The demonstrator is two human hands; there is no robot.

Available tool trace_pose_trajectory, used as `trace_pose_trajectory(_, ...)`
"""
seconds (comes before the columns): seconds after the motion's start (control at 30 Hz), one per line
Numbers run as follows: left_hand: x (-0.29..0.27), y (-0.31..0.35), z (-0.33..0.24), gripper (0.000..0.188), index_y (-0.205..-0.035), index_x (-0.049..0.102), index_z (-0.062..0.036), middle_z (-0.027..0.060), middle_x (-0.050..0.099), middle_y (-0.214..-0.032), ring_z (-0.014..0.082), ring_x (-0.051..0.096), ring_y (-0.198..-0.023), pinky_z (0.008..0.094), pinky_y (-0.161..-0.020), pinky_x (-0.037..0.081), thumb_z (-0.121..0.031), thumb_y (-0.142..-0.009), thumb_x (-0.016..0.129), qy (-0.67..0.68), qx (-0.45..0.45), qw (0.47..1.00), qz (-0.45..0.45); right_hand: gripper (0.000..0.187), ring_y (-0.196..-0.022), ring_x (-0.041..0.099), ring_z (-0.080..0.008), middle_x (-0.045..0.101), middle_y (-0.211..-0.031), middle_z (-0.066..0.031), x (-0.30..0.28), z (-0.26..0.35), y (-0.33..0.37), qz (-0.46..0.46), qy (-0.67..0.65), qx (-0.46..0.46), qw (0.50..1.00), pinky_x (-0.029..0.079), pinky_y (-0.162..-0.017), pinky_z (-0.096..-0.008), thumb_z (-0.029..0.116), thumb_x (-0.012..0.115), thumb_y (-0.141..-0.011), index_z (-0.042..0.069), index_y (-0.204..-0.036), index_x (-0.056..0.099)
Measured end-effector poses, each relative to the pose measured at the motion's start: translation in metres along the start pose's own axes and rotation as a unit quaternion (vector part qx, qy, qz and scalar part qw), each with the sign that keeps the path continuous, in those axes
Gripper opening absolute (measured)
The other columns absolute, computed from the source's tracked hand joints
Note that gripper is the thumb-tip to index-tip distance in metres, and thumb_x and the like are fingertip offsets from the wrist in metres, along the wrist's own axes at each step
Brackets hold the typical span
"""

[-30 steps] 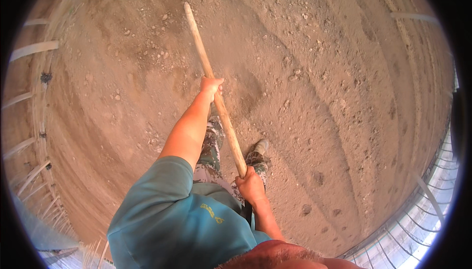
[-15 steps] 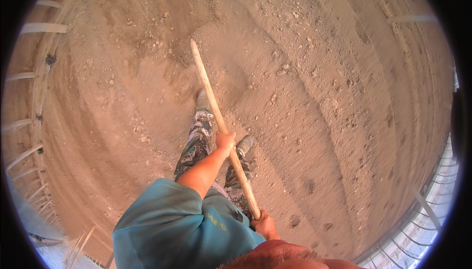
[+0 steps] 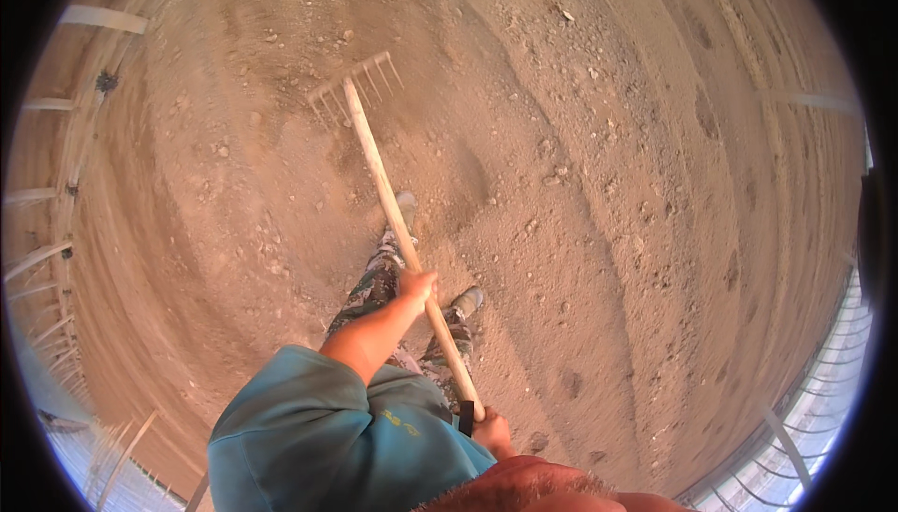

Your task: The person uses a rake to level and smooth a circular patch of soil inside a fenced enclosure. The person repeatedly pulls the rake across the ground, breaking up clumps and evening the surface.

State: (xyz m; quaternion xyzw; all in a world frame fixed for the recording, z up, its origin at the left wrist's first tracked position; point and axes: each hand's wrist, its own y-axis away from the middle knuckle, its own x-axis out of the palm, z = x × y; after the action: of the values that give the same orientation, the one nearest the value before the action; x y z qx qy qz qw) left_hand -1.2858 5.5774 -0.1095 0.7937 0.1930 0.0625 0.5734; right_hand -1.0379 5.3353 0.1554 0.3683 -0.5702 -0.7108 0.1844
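Observation:
I hold a rake with a long pale wooden handle (image 3: 382,185). Its toothed head (image 3: 360,85) rests on the loose brown soil ahead of me, teeth pointing away. My left hand (image 3: 417,285) grips the handle partway down. My right hand (image 3: 492,432) is closed around the handle's near end, close to my body. Below the handle are my legs in patterned trousers and my two shoes, one (image 3: 405,204) stepped forward, the other (image 3: 466,302) behind.
Raked soil with small stones and shallow furrows lies all around (image 3: 608,185). A pale railing (image 3: 56,185) curves along the left edge and a metal fence (image 3: 814,400) along the lower right. Footprints mark the ground at the right.
The rake has been drawn toward me, so its toothed head is now in view. Both hands have moved back and down along with the handle. One foot has stepped forward.

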Motion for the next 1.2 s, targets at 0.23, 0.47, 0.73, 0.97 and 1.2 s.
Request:
trace_pose_trajectory(0.23,-0.058,-0.135,-0.436,0.02,-0.102,0.062,0.0019,0.0081,0.067,-0.075,0.0193,0.064,-0.058,0.0389,-0.05,0.054,-0.006,-0.099,0.079,-0.055,0.229,0.969,-0.07,0.055,-0.103,0.077,-0.0537,0.078,-0.106,-0.0353,-0.117,0.419,-0.12,-0.037,-0.06,-0.266,0.961,0.061,-0.092,-0.0591,0.031,0.075,-0.096,0.002,-0.141,0.062)
trace_pose_trajectory(0.47,-0.067,-0.135,-0.622,0.063,-0.144,0.045,0.0054,0.0177,0.07,-0.095,0.0268,0.073,-0.067,0.0436,-0.055,0.06,-0.001,-0.09,0.077,0.008,0.27,0.962,-0.049,0.048,-0.067,0.076,-0.0304,0.075,-0.093,-0.0214,-0.206,0.76,-0.197,-0.005,-0.108,-0.308,0.945,0.059,-0.06,-0.0439,0.026,0.074,-0.101,-0.008,-0.133,0.06)
trace_pose_trajectory(0.73,-0.088,-0.15,-0.541,0.074,-0.152,0.047,0.0033,0.0316,0.074,-0.132,0.0463,0.075,-0.125,0.051,-0.104,0.06,-0.013,-0.086,0.076,-0.153,0.192,0.964,-0.1,0.052,-0.087,0.08,-0.0448,0.078,-0.103,-0.0317,-0.13,0.653,-0.187,0.0,-0.065,-0.246,0.967,0.063,-0.081,-0.0527,0.035,0.073,-0.104,-0.008,-0.129,0.06)
trace_pose_trajectory(0.97,-0.083,-0.153,-0.375,0.067,-0.139,0.051,0.0016,0.0248,0.079,-0.103,0.039,0.082,-0.09,0.0481,-0.07,0.064,-0.011,-0.082,0.083,-0.239,0.192,0.936,-0.172,0.05,-0.099,0.076,-0.0574,0.076,-0.102,-0.0386,-0.074,0.412,-0.073,-0.002,-0.025,-0.187,0.982,0.06,-0.087,-0.061,0.038,0.077,-0.102,-0.001,-0.128,0.062)
trace_pose_trajectory(1.2,-0.039,-0.098,-0.2,0.069,-0.14,0.048,0.0021,0.0254,0.079,-0.102,0.0381,0.082,-0.086,0.0489,-0.069,0.065,-0.014,-0.085,0.087,-0.171,0.14,0.971,-0.088,0.052,-0.102,0.075,-0.057,0.077,-0.106,-0.0352,-0.032,0.181,-0.012,-0.006,-0.021,-0.154,0.988,0.059,-0.088,-0.0612,0.04,0.078,-0.101,0.003,-0.133,0.061)
